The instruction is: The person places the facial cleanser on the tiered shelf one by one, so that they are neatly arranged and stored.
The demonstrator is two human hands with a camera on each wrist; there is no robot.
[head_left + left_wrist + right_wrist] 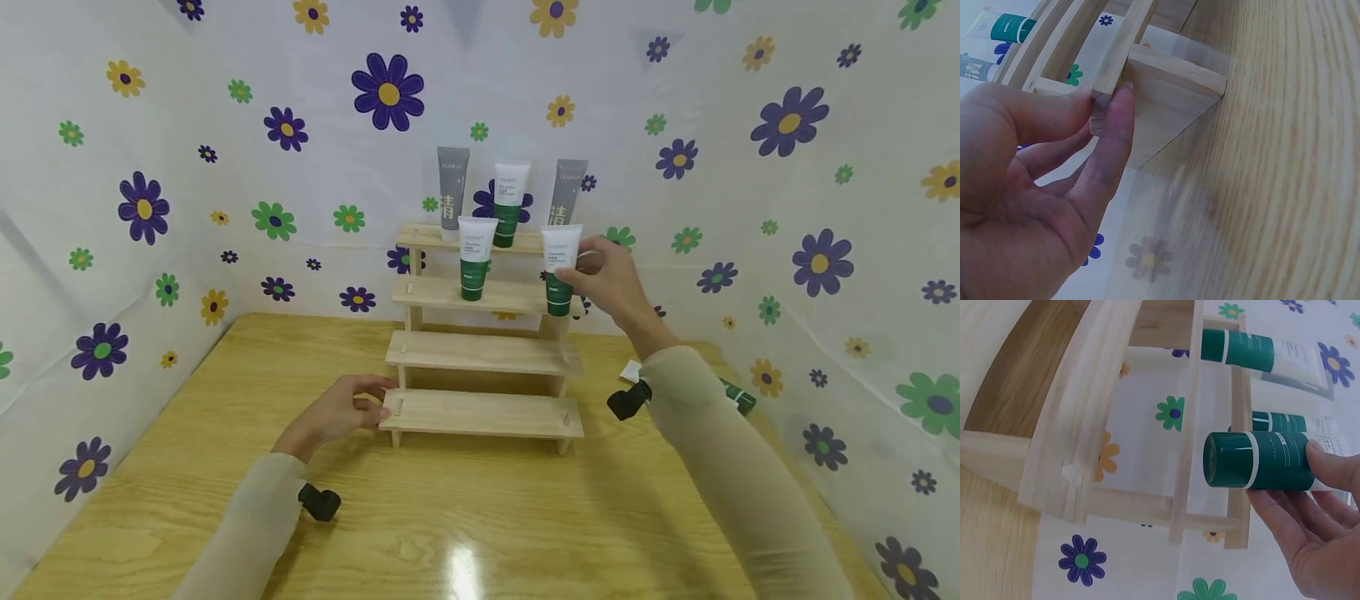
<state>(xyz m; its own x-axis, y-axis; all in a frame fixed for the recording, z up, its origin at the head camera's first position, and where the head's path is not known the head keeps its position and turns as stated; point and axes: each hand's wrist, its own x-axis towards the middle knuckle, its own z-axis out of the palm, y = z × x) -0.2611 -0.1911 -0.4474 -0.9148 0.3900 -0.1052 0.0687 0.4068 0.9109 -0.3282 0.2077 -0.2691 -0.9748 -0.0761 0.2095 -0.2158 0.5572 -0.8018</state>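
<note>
A stepped wooden shelf rack [483, 354] stands on the table. My right hand [611, 283] grips a white-and-green squeeze tube [1272, 459], cap down, at the right end of the second board from the top; whether its cap touches the board I cannot tell. Farther left on that board stands a matching tube [474, 258]. On the top board are a grey tube [452, 187], a white-and-green tube [510, 204] and a second grey tube [567, 192], partly hidden behind the held one. My left hand [1041, 181] pinches the left end of the lowest board [480, 414].
On the table [420, 517] at right, a green tube [738, 396] lies partly behind my right sleeve. A small white item [631, 372] lies close to the rack. Flower-patterned white cloth [300, 192] surrounds the table at the back and sides.
</note>
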